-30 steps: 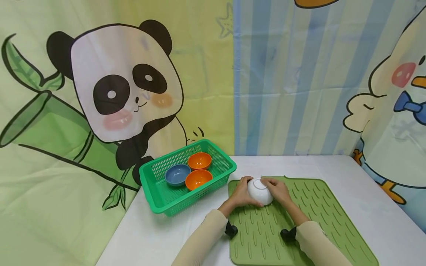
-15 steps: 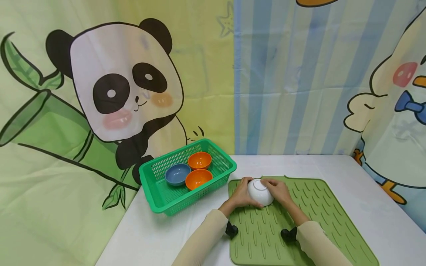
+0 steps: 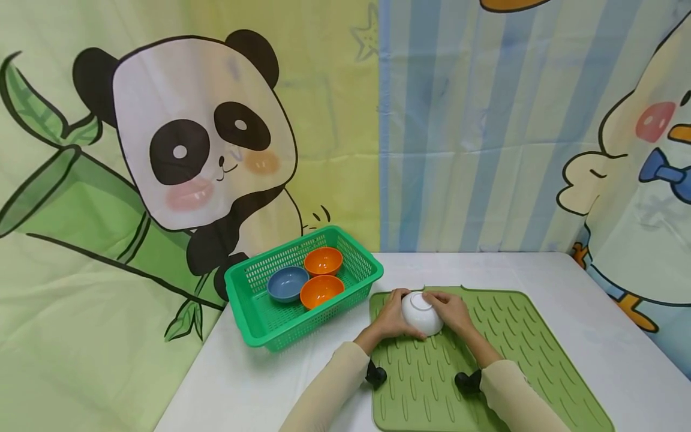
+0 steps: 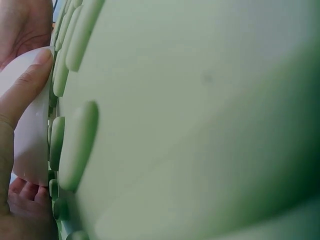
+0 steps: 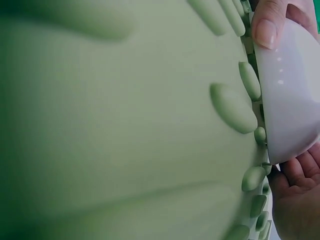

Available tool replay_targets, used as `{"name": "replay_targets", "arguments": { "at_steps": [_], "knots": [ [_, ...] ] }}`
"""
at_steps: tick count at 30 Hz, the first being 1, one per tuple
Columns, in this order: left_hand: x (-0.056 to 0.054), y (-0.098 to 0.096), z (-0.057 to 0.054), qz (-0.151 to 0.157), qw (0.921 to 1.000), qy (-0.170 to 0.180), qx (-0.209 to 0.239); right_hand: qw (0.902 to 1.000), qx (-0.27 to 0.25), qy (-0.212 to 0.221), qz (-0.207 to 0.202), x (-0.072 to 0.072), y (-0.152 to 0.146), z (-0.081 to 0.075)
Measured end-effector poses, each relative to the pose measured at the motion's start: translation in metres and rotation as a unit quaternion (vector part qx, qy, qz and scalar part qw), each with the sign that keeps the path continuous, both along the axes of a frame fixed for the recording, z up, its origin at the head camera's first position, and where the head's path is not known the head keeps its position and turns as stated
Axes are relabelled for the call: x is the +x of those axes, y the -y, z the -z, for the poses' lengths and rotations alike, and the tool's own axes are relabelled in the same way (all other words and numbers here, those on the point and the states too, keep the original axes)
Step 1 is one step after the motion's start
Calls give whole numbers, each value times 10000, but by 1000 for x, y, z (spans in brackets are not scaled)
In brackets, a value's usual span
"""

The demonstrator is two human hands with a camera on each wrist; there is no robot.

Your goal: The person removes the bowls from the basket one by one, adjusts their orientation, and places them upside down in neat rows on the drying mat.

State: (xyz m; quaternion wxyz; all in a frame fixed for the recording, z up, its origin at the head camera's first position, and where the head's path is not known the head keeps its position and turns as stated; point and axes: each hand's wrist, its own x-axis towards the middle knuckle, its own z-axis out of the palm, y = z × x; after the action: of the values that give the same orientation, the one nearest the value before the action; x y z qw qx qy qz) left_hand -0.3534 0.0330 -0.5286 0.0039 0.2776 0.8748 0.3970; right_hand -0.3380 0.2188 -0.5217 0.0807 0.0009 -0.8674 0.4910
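Note:
A white bowl (image 3: 421, 315) sits upside down near the far left of the green ridged mat (image 3: 415, 390), its foot ring facing up. My left hand (image 3: 391, 317) grips it from the left, with the thumb along the near side. From the right, my right hand (image 3: 452, 311) holds it, fingertips near the foot ring. In the left wrist view the bowl (image 4: 32, 145) has its rim down at the mat's raised ridges. The right wrist view shows its smooth side (image 5: 290, 95) between a thumb and fingers. The bowl's inside is hidden.
Left of the mat stands a green perforated basket (image 3: 264, 336). Inside are a blue bowl (image 3: 288, 284), a far orange bowl (image 3: 324, 261) and a near orange bowl (image 3: 322, 292), all upright. White cloth covers the table (image 3: 227, 390), with printed curtains (image 3: 432, 120) behind it.

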Motion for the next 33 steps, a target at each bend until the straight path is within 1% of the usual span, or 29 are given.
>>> {"name": "replay_targets", "arguments": {
  "at_steps": [4,8,11,15,19,22,24,27,30,32,33],
  "knots": [
    [1,-1,-1,-16,9999,69,-120,10000,13,-3,-12,0,0,0],
    [0,0,-1,73,9995,213,-237,10000,-27,-34,-47,2,0,0],
    [0,0,1,148,9992,297,-225,9999,-69,-72,-77,3,0,2],
    [1,0,0,171,9990,353,-192,9998,-170,-39,-83,4,0,4],
    [2,0,-3,146,9993,294,-180,9997,-219,-44,-96,4,-1,4],
    [3,-1,-9,130,9997,149,-174,9997,-235,-56,-52,3,-1,6],
    [6,-1,-17,212,9997,25,-87,9996,-266,-56,-20,2,-1,7],
    [11,3,-37,393,9990,-150,173,9994,-342,-30,61,3,0,8],
    [15,14,-65,540,9953,-228,767,9993,-374,-22,52,3,1,7],
    [16,26,-84,518,9911,-280,1191,9992,-397,0,88,4,2,6],
    [15,33,-94,494,9878,-335,1436,9992,-378,1,112,3,2,5]
  ]
}}
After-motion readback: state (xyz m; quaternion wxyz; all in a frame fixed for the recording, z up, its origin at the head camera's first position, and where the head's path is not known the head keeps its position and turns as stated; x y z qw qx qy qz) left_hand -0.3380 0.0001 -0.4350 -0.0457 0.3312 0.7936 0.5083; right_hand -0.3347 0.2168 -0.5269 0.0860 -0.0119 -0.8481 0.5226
